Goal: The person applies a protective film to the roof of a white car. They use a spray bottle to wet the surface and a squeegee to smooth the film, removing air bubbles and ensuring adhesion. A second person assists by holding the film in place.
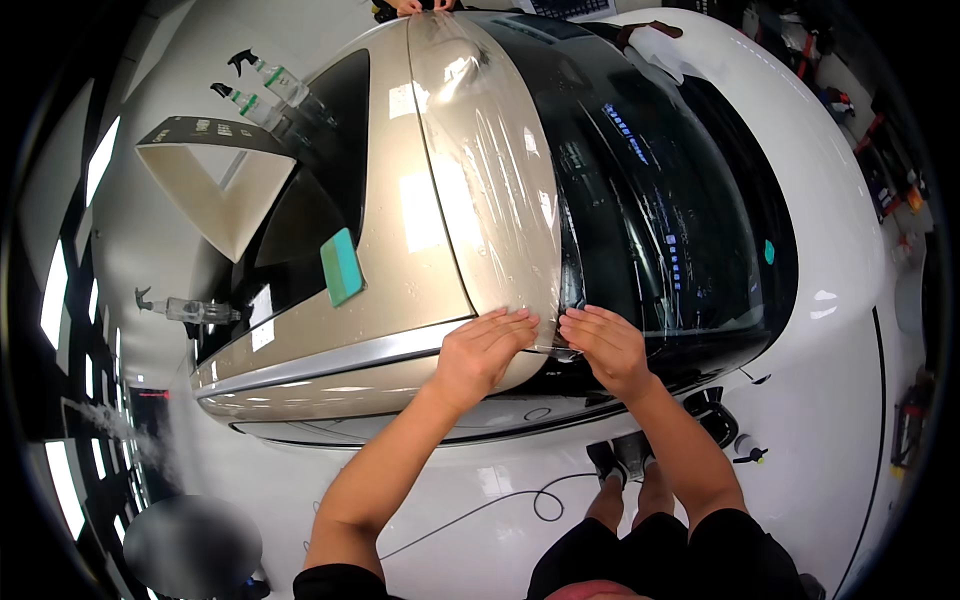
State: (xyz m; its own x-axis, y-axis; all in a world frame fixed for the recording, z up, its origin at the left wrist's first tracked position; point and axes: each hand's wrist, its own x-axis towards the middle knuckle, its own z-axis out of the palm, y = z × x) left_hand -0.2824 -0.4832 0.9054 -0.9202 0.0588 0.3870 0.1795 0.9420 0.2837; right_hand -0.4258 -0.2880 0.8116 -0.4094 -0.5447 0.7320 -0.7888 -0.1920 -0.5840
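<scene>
A clear plastic film point(500, 170) lies wrinkled over the front strip of the gold car roof point(400, 150), beside the dark windshield point(640, 200). My left hand point(485, 352) has its fingers pressed together at the near edge of the film, by the roof's side rail. Just right of it, my right hand point(608, 348) is closed at the film's near corner, next to the windshield pillar; its fingertips partly hide the edge. Across the car, another person's hands point(422, 6) touch the film's far end.
A teal squeegee pad point(342, 266) rests on the roof. Spray bottles point(285, 87) and an angular white-and-black cardboard piece point(215, 150) stand on the dark glass, with another bottle point(195, 309) nearer. A cable point(480, 508) curls across the floor near my feet. The white hood point(830, 180) lies right.
</scene>
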